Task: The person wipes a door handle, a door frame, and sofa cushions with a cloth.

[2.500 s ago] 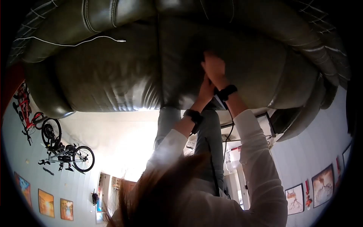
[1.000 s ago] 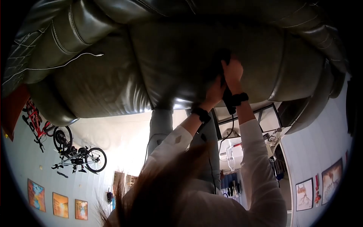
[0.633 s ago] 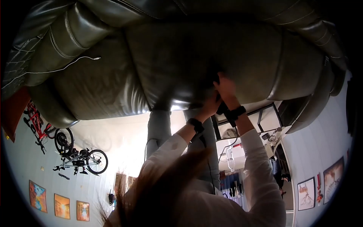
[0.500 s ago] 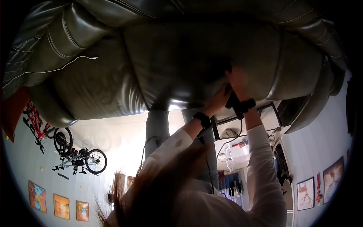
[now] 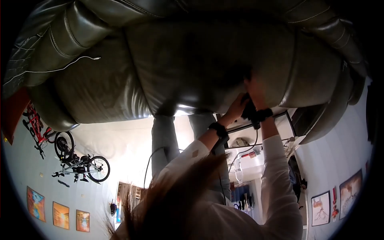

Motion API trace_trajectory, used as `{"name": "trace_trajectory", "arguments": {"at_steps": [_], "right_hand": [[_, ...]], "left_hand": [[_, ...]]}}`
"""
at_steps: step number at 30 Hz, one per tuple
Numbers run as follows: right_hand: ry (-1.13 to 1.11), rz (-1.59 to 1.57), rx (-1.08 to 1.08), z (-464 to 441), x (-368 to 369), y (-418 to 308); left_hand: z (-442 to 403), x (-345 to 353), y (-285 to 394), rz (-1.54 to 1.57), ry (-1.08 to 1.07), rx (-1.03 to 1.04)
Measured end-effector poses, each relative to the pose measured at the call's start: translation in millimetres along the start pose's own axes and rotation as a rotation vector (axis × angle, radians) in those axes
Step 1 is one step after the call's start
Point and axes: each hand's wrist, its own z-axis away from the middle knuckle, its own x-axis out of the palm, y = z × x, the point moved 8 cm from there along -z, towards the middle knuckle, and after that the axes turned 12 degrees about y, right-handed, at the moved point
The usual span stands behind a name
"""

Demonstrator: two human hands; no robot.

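My right hand, blurred by motion, is over the dark leather sofa seat, closed around a dark handheld device with a cord. The device's near end lies beside my right wrist, and a black cord hangs from it. A dark part shows past my right fingers, too dim to make out. My left hand is just left of it, its fingers curled against the device. Black bands sit on both wrists.
My legs stand against the sofa's front edge. A white cable lies across the sofa's left side. Behind are bicycles, a low glass-topped table and framed pictures. Loose hair covers part of the lower view.
The view has shifted slightly. My left hand has moved a little up and right, closer to the device. The cord now shows as a loop beside my left leg.
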Motion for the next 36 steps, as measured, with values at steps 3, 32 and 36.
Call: {"name": "trace_trajectory", "arguments": {"at_steps": [3, 32, 36], "right_hand": [[0.084, 0.09, 0.044, -47.6, -31.8, 15.2], [0.357, -0.494, 0.57, 63.9, 2.6, 44.5], [0.265, -0.474, 0.55, -11.1, -12.2, 94.1]], "left_hand": [[-32.1, 14.0, 41.9, -0.09, 0.023, -0.012], [37.0, -38.9, -5.0, -0.424, 0.084, -0.148], [-16.4, 23.7, 8.5, -0.304, 0.222, 0.149]]}}
